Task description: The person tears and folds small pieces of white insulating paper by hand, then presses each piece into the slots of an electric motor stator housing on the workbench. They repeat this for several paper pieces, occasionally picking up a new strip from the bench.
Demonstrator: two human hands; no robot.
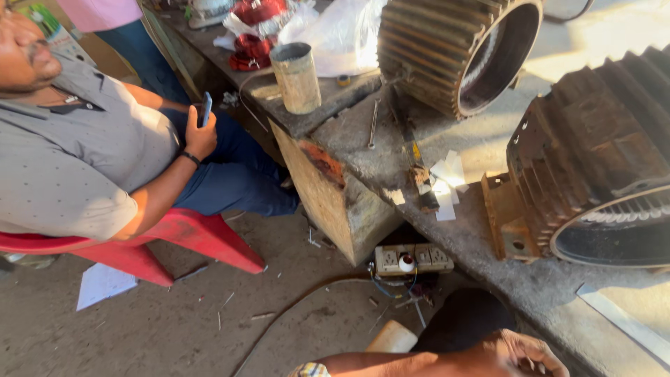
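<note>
While the head camera looks down over a dusty workshop, only one of the person's own hands shows: a hand [520, 352] at the bottom edge, lying on a dark-trousered knee, fingers loosely curled and gripping nothing; which hand it is cannot be told for sure from this angle, though the forearm runs in from the left, and the other hand is out of view. Nearest to it, on the rough grey concrete table [488, 244], stands a large rusty ribbed electric-motor housing [593, 153] with its open end facing the camera; its slots look bare or only paper-lined, no copper coil being visible. A second ribbed motor housing [453, 49] lies further back. Between them lie small white paper strips [447, 185] and a dark, worn hand tool [417, 164], untouched. A dented metal can [296, 77] stands near the table's corner, with red wire spools [252, 49] beyond. On the floor sits a beige power strip [412, 260]. Judged from this, work on the motor is paused, with winding apparently yet to go in. To one side, another person on a red plastic chair [174, 241] holds a dark phone [206, 109].
</note>
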